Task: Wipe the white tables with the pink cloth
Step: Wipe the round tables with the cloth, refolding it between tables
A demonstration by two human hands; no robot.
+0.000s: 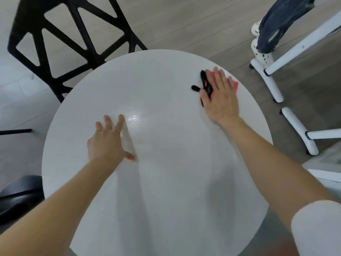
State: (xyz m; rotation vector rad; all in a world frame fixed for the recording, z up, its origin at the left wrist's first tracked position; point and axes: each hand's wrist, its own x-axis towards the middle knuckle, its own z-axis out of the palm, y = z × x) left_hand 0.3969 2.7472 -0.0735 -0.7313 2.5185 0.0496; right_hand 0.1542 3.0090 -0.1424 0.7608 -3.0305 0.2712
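Note:
A round white table [156,182] fills the middle of the head view. My right hand [220,97] lies flat on the pink cloth [234,84] near the table's far right edge, pressing it to the top. The cloth has black parts [205,84] that stick out to the left of my fingers. Most of the cloth is hidden under my palm. My left hand [107,141] rests on the tabletop left of centre, fingers spread, holding nothing.
A black open-frame chair [60,34] stands at the table's far left. White furniture legs [269,78] and another person's legs in white shoes [262,50] are on the right. A dark seat [20,193] sits at the lower left.

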